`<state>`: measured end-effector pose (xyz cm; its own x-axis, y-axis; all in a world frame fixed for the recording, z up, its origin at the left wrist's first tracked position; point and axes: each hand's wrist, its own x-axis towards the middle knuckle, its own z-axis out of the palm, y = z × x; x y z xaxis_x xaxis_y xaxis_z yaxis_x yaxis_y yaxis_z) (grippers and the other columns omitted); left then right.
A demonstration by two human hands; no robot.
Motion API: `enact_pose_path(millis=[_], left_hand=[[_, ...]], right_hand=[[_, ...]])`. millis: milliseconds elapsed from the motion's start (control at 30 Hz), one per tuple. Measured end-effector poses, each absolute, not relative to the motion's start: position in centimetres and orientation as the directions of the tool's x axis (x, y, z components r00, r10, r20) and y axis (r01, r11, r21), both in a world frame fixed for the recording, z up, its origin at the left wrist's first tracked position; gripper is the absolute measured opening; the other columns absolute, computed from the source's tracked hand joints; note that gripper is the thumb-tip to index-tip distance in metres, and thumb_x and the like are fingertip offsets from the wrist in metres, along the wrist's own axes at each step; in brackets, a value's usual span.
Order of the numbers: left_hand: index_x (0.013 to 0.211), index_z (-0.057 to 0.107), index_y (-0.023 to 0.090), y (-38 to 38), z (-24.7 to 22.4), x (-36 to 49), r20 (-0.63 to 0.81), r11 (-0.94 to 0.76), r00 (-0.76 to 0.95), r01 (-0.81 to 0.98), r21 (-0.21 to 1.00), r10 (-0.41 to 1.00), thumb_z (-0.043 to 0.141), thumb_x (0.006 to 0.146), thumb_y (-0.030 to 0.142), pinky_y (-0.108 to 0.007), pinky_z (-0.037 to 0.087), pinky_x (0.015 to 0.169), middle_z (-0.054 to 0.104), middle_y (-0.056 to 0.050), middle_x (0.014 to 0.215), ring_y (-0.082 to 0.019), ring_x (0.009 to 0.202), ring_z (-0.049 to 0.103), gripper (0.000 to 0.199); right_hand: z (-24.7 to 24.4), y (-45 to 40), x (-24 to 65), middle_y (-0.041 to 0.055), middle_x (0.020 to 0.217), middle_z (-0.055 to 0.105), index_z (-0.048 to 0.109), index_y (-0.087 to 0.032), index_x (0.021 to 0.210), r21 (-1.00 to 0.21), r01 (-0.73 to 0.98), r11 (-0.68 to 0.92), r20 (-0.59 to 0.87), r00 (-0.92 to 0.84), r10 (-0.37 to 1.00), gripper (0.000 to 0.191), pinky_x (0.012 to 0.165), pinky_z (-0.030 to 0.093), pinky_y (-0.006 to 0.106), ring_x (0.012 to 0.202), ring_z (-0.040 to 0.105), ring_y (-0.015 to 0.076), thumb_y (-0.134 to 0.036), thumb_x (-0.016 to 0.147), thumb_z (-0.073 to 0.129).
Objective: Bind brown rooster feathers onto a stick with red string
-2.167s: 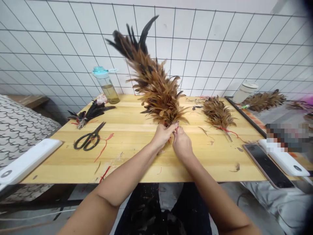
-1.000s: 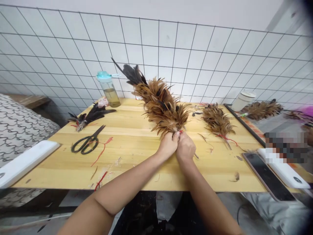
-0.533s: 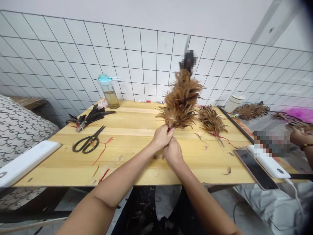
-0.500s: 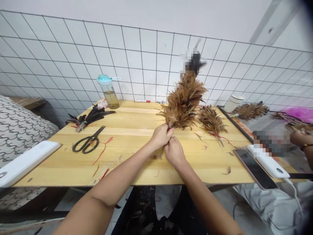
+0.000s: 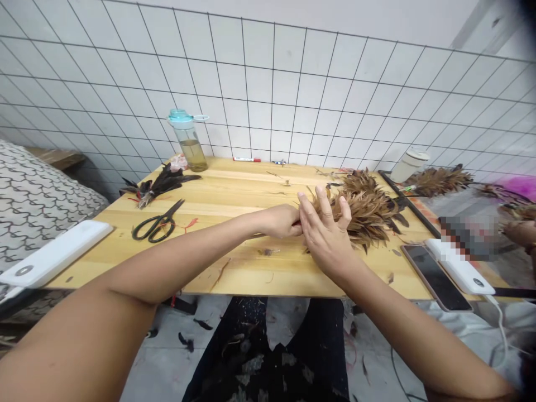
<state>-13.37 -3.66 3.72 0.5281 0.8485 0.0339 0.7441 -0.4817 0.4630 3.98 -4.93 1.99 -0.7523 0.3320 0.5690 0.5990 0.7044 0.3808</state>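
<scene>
My left hand point(image 5: 281, 221) is closed around the gathered base of a bunch of brown rooster feathers point(image 5: 355, 215), which lies low and points right. My right hand point(image 5: 324, 240) stands beside that base with its fingers spread, against the feathers and holding nothing. Another brown feather bundle lay on the wooden table point(image 5: 234, 268) at this spot, and I cannot separate it from the held bunch. The base and any binding are hidden by my hands.
Black feathers point(image 5: 161, 184), black scissors point(image 5: 158, 223) and a water bottle point(image 5: 188, 142) stand at the left. A phone point(image 5: 435, 277) and white power bank point(image 5: 459, 266) lie at the right. Beyond the table's right edge, a co-worker's hand point(image 5: 519, 233) works near more feathers.
The feather bunch has swung from upright to lying low toward the right. My right hand has let go and opened, and my left hand has moved right. The view has tilted upward.
</scene>
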Motion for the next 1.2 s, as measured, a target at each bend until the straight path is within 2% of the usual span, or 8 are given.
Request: enact_pose_path(millis=[167,400,567,700,833,933,1033,1200], left_hand=[[0.082,0.063,0.012,-3.7,4.1,-13.3,-0.108,-0.469,0.586,0.733,0.492,0.803,0.046,0.081,0.025,-0.022,0.037,0.060,0.062,-0.003,0.070,-0.012,0.060,0.049,0.022],[0.073,0.059,0.014,-3.5,3.2,-13.0,-0.191,-0.381,0.606,0.682,0.624,0.772,0.046,0.077,0.029,-0.022,0.036,0.061,0.056,0.001,0.065,-0.011,0.061,0.048,0.020],[0.070,0.053,0.015,-3.5,3.1,-13.0,-0.191,-0.328,0.608,0.635,0.699,0.770,0.046,0.078,0.035,-0.022,0.032,0.058,0.049,0.002,0.063,-0.010,0.060,0.042,0.022],[0.068,0.049,0.016,-3.5,3.4,-12.9,-0.182,-0.331,0.627,0.610,0.720,0.758,0.049,0.078,0.038,-0.022,0.028,0.056,0.040,0.004,0.061,-0.009,0.059,0.037,0.024],[0.070,0.047,0.017,-3.9,3.6,-12.8,-0.172,-0.313,0.642,0.568,0.761,0.747,0.050,0.078,0.039,-0.022,0.027,0.057,0.038,0.004,0.063,-0.009,0.060,0.035,0.024],[0.073,0.051,0.016,-4.1,3.8,-12.7,-0.165,-0.302,0.634,0.560,0.771,0.755,0.049,0.077,0.036,-0.022,0.028,0.059,0.042,0.004,0.065,-0.009,0.061,0.036,0.021],[0.073,0.053,0.016,-4.1,3.9,-13.0,-0.172,-0.342,0.666,0.566,0.750,0.726,0.047,0.079,0.034,-0.022,0.029,0.059,0.042,0.004,0.065,-0.009,0.060,0.036,0.020],[0.067,0.045,0.017,-4.0,3.8,-13.2,-0.157,-0.380,0.647,0.608,0.697,0.746,0.048,0.076,0.029,-0.022,0.026,0.056,0.035,0.005,0.059,-0.008,0.056,0.032,0.016]], right_hand=[[0.2,-4.0,4.3,0.0102,0.152,0.036,0.058,-0.015,0.124,0.442,0.578,0.686,0.595,-0.761,0.257,0.037,0.112,-0.002,0.062,0.147,-0.002,0.0319,-0.013,0.090,0.044],[0.1,-3.6,4.7,0.0171,0.145,0.044,0.066,-0.012,0.102,0.413,0.591,0.692,0.548,-0.769,0.330,0.026,0.109,-0.002,0.065,0.145,0.012,0.0362,-0.016,0.086,0.046],[0.8,-3.5,5.0,0.0180,0.115,0.064,0.066,-0.011,0.092,0.394,0.570,0.721,0.434,-0.807,0.400,0.022,0.107,-0.002,0.065,0.137,0.029,0.0361,-0.013,0.084,0.045],[1.0,-3.2,5.5,0.0118,0.081,0.066,0.063,-0.011,0.083,0.378,0.545,0.749,0.345,-0.833,0.432,0.019,0.106,0.005,0.061,0.104,0.054,0.0288,-0.013,0.084,0.044],[1.2,-3.0,5.7,0.0086,0.073,0.062,0.060,-0.012,0.079,0.382,0.535,0.753,0.320,-0.841,0.436,0.019,0.102,0.015,0.054,0.077,0.054,0.0209,-0.013,0.084,0.043],[1.6,-3.1,5.7,0.0095,0.073,0.063,0.061,-0.012,0.079,0.374,0.543,0.752,0.296,-0.838,0.458,0.019,0.099,0.018,0.052,0.075,0.054,0.0212,-0.015,0.086,0.043],[2.4,-3.5,5.7,0.0118,0.075,0.066,0.063,-0.012,0.082,0.351,0.559,0.751,0.232,-0.829,0.509,0.021,0.100,0.016,0.055,0.080,0.056,0.0246,-0.027,0.088,0.051],[3.1,-3.8,6.1,0.0151,0.091,0.068,0.059,-0.010,0.109,0.301,0.553,0.776,0.160,-0.832,0.531,0.039,0.103,0.008,0.060,0.104,0.055,0.0331,-0.039,0.083,0.063]])
